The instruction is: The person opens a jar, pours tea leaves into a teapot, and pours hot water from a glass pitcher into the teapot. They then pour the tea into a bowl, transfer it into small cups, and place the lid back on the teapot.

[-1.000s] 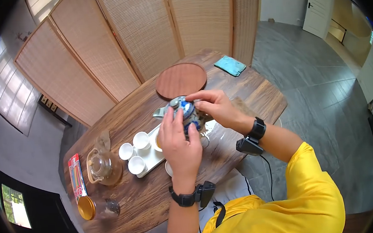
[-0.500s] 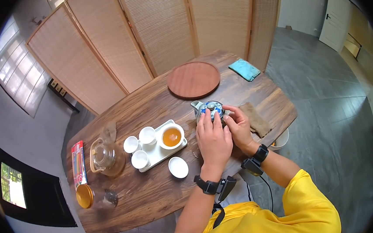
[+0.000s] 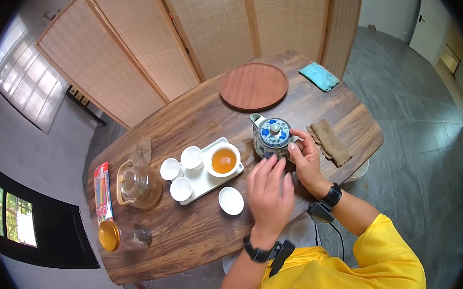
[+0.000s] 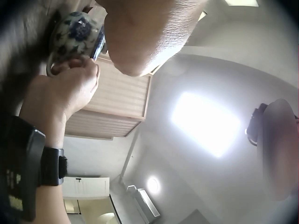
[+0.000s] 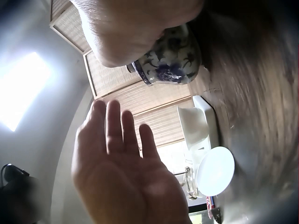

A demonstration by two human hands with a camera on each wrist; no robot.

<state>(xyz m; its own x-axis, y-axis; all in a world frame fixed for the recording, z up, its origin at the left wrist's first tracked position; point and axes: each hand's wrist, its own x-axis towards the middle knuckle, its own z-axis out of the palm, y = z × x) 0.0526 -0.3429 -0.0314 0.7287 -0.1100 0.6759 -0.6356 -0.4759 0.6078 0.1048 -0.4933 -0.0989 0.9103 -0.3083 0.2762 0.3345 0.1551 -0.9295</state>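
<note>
A blue-and-white teapot (image 3: 268, 143) stands upright on the table with its knobbed lid on and its spout towards the round tray. My right hand (image 3: 309, 164) is at its near right side; the left wrist view shows its fingers curled round the handle. My left hand (image 3: 270, 197) hovers in front of the pot, apart from it, fingers loosely extended; in the right wrist view its palm shows bare. Left of it lies a small white dish (image 3: 231, 201). Beyond that, a white tray (image 3: 206, 185) bears three white cups and a white bowl (image 3: 209, 163) of amber tea.
A round wooden tray (image 3: 254, 85) and a folded teal cloth (image 3: 319, 76) lie at the back. A brown cloth (image 3: 329, 143) is right of the teapot. To the left are a glass kettle (image 3: 139, 185), a gold-lidded jar (image 3: 109, 235) and a pack of coloured pencils (image 3: 103, 192).
The teapot has moved right, away from the white tray, and down onto the table. My left hand has come off its lid and drawn back towards me. The head view has shifted.
</note>
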